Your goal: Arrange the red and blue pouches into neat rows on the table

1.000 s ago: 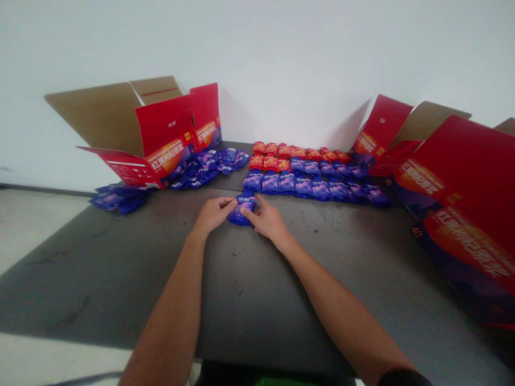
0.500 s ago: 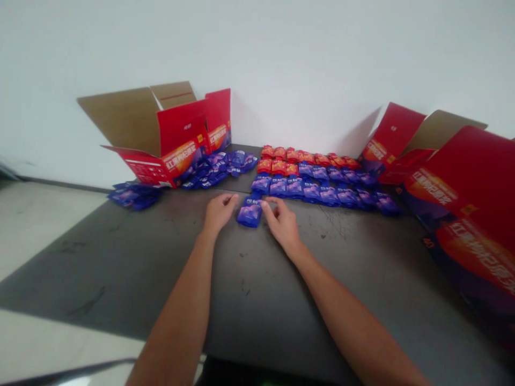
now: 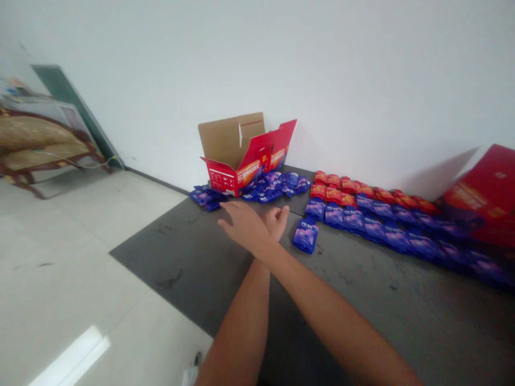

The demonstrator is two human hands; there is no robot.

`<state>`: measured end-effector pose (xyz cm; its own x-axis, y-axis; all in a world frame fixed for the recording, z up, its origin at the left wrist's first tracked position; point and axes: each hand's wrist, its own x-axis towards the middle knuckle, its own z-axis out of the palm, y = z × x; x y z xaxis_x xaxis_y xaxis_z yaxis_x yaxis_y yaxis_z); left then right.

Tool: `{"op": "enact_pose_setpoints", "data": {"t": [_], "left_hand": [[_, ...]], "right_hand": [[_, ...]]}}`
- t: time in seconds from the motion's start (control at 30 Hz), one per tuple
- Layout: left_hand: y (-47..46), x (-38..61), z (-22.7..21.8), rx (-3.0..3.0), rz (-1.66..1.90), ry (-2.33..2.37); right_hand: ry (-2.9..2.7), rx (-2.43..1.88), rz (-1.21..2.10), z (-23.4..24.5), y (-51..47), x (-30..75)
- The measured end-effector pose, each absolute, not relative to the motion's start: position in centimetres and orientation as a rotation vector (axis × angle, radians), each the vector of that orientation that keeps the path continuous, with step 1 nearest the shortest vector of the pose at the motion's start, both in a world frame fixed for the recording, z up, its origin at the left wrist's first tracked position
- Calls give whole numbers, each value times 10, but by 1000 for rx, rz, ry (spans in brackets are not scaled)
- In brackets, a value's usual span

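My right hand (image 3: 241, 225) reaches across to the left over the dark mat (image 3: 189, 262), fingers stretched out and holding nothing. It crosses over my left forearm. My left hand (image 3: 278, 219) lies just behind it, partly hidden, its visible fingers loose and empty. A small stack of blue packets (image 3: 306, 237) lies on the mat just right of both hands, untouched. Beyond it run rows of blue packets (image 3: 374, 225) and red packets (image 3: 350, 187) along the wall. A loose pile of blue packets (image 3: 269, 187) spills from an open red carton (image 3: 241, 161).
More blue packets (image 3: 207, 197) lie at the mat's far left corner. A red carton (image 3: 486, 198) stands at the right. White tiled floor (image 3: 80, 257) lies left of the mat, with a wooden couch (image 3: 36, 145) and leaning boards at the far left wall.
Both hands have let go of the blue packet stack, which stays on the mat. My right hand has swung left across my left arm, and my view has turned left.
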<state>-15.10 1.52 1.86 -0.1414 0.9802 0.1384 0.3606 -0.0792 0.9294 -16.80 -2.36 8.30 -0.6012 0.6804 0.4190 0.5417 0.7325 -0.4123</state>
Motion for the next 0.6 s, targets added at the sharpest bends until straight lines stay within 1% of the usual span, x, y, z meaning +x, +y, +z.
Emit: {"op": "enact_pose_setpoints", "data": {"t": [0.13,0.27,0.43,0.6], "left_hand": [[21,-147,14,1413,1342,1624],[29,-141,6,1305,1313,1659],[32,-136,5,1191,1379,1629],[29,-136,10,1136,1372,1592]], "right_hand": [[-2506,-938,266,69,29,-224],[-2505,-969,202,60,63,-259],[-2563,-1050,146,58,81,-297],[-2614,-1175,100,56,85,-321]]}}
